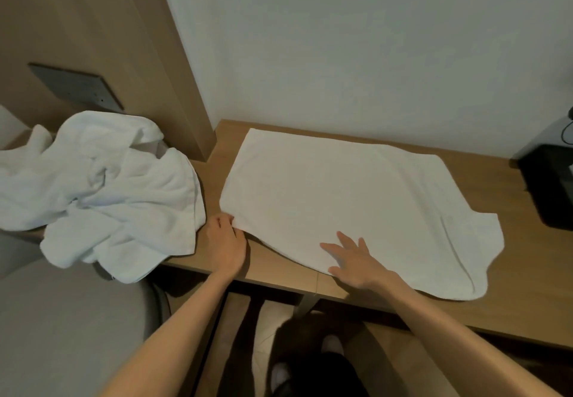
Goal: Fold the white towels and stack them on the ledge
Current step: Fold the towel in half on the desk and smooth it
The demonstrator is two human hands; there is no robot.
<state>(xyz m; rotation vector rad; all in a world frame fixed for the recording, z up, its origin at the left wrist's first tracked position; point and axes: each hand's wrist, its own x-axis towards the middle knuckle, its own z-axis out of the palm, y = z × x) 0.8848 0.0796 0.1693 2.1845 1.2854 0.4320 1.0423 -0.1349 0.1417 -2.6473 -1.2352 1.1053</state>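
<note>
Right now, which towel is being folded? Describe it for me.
Find the wooden ledge under the white wall. The flat towel lies spread across its middle, left hand pinching its near corner, right hand resting flat on it. The towel heap to its left is crumpled.

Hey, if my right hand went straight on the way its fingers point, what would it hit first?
Only the spread towel itself: the right hand points away and leftward across it, with nothing lying on top. Past its far left corner it would probably reach the wall, though depth is unclear.
</note>
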